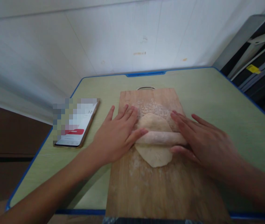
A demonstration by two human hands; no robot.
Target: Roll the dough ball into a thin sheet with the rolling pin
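A pale rolling pin [161, 137] lies crosswise over a flattened piece of dough [154, 157]. The dough spreads out above and below it. My left hand [117, 133] rests on the pin's left end, fingers stretched out and thumb laid along the pin. Over the right end lies my right hand [202, 141], flat with straight fingers; its thumb is on the near side of the pin. Both palms hide the pin's ends. Beneath everything is a wooden cutting board [160, 189], dusted with white flour [152, 108] around the dough.
A phone [77, 124] with a lit screen, partly pixelated, lies left of the board. The light green table [216, 96] has a blue edge and stands against a white wall [123, 37]. A metal handle [146, 88] shows at the board's far end. Dark folded items [260, 65] stand at the right.
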